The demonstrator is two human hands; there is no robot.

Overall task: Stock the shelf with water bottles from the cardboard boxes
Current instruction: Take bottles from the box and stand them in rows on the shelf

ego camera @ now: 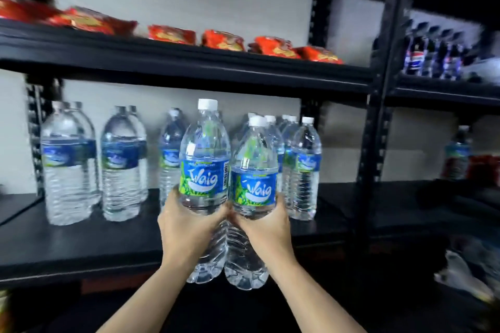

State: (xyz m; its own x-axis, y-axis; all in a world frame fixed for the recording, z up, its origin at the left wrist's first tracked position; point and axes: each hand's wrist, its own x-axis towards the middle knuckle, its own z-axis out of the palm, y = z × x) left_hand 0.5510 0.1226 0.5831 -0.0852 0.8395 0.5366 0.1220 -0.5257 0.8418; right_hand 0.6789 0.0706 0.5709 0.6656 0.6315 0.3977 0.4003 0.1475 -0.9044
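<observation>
My left hand (pixel 186 230) grips a clear water bottle (pixel 204 159) with a blue and green label and a white cap. My right hand (pixel 266 227) grips a second bottle (pixel 254 170) of the same kind, slightly lower. Both bottles are upright, side by side and touching, held in the air in front of the black shelf (pixel 81 240). Behind them stands a row of small bottles (pixel 304 167). Larger water bottles (pixel 67 162) stand at the shelf's left. No cardboard box is in view.
Red snack packets (pixel 224 40) lie along the upper shelf. A black upright post (pixel 378 105) divides this rack from the one to the right, which holds dark cola bottles (pixel 433 57) and one more water bottle (pixel 457 154). Bare shelf surface lies in front of the large bottles.
</observation>
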